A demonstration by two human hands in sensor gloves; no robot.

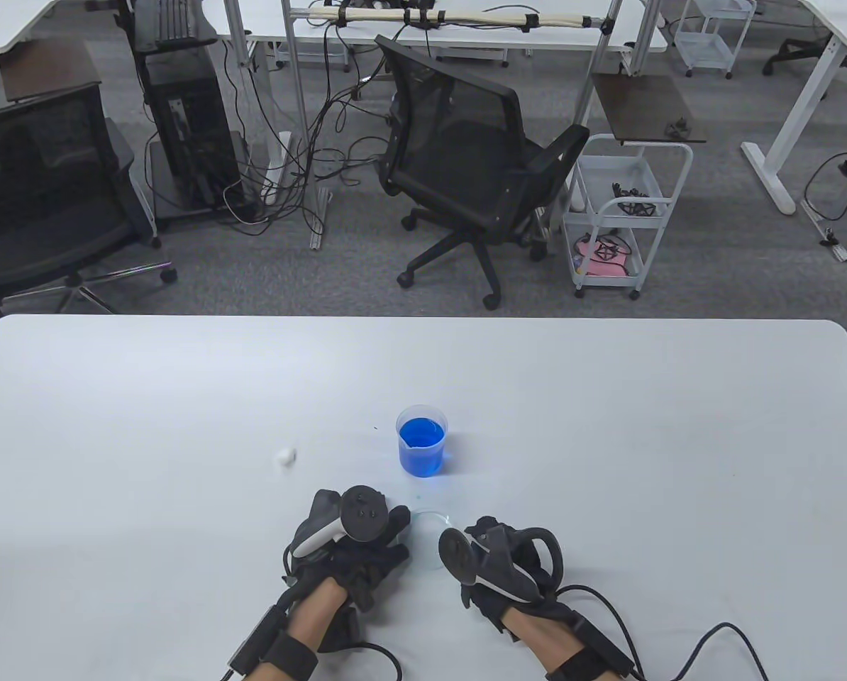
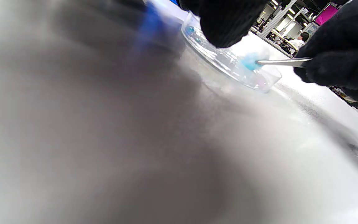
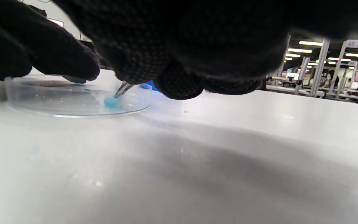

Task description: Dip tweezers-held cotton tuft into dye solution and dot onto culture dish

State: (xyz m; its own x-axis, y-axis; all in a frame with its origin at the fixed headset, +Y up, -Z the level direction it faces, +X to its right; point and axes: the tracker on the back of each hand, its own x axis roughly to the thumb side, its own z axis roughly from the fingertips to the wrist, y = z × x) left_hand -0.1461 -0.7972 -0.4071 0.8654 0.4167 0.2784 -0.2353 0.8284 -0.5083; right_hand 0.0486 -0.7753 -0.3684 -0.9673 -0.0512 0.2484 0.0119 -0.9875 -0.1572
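Note:
A clear culture dish (image 1: 429, 523) lies on the white table between my hands. My left hand (image 1: 384, 532) holds its rim with its fingertips (image 3: 82, 70). My right hand (image 1: 469, 543) pinches metal tweezers (image 2: 283, 61), whose tips hold a blue-dyed cotton tuft (image 3: 111, 102) down on the dish floor (image 3: 73, 101). The tuft also shows in the left wrist view (image 2: 250, 62), inside the dish (image 2: 222, 59). A small beaker of blue dye (image 1: 422, 443) stands just beyond the dish.
A loose white cotton ball (image 1: 284, 456) lies on the table to the left of the beaker. A few small blue specks mark the dish. Office chairs and a cart stand past the far table edge (image 1: 423, 319).

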